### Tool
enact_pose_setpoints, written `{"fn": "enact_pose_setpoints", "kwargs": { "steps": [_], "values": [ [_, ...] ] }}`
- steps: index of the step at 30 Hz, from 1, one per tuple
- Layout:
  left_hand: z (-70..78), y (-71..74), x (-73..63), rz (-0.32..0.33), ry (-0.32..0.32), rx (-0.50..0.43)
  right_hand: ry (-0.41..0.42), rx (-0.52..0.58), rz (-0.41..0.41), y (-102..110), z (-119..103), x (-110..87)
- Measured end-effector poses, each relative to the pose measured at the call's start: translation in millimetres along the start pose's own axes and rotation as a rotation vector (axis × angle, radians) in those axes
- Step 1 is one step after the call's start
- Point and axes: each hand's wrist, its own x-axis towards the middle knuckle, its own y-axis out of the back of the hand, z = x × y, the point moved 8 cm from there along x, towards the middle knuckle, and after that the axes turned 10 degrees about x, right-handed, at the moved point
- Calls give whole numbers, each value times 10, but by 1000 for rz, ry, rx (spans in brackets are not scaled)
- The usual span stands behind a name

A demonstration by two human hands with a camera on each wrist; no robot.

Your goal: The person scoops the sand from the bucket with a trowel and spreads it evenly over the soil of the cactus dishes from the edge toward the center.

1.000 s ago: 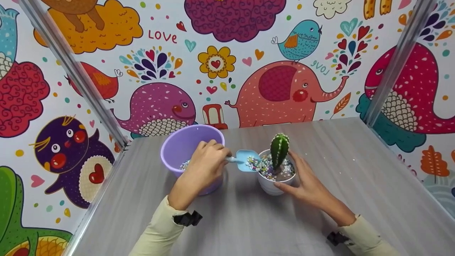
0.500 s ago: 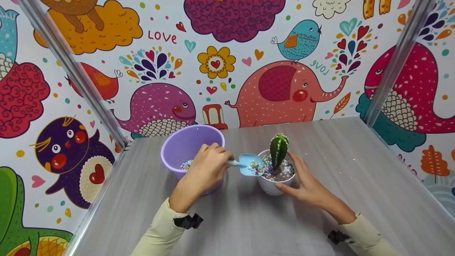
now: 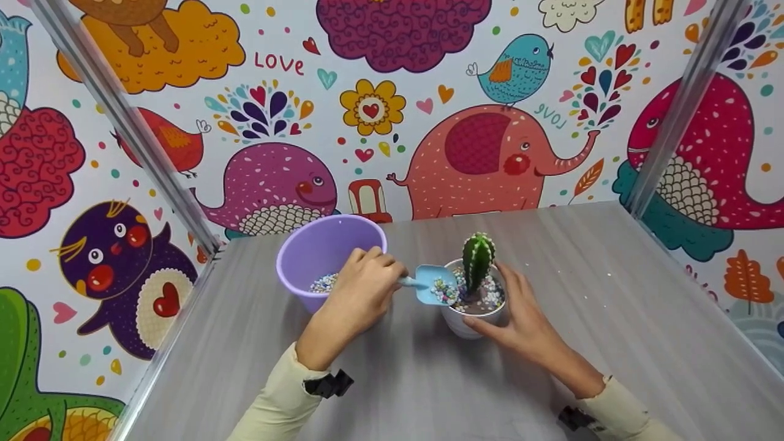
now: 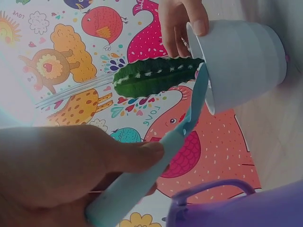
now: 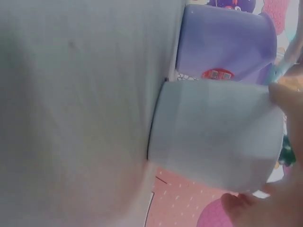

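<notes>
My left hand grips the handle of a light blue scoop. Small multicoloured pebbles lie on its blade, whose front edge overlaps the near-left rim of a white ribbed pot. In the pot stands a green cactus amid more pebbles and a patch of brownish soil. My right hand holds the pot from its right side, thumb in front and fingers behind. The left wrist view shows the thumb along the scoop handle and the blade tip right at the pot's rim.
A purple bucket with pebbles inside stands left of the pot, partly behind my left forearm. A few tiny pale bits lie on the grey table. Printed walls and metal posts enclose the back and sides.
The scoop has moved slightly right and toward me, along the pot's rim. The pot and cactus have shifted slightly left, with my right hand still on the pot.
</notes>
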Motion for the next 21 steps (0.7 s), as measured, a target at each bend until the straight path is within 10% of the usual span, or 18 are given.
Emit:
{"fn": "enact_pose_setpoints", "kwargs": {
  "steps": [21],
  "values": [
    [82,62,-23,105,-21,74,-29,24,-59,2,24,19]
  ]
}}
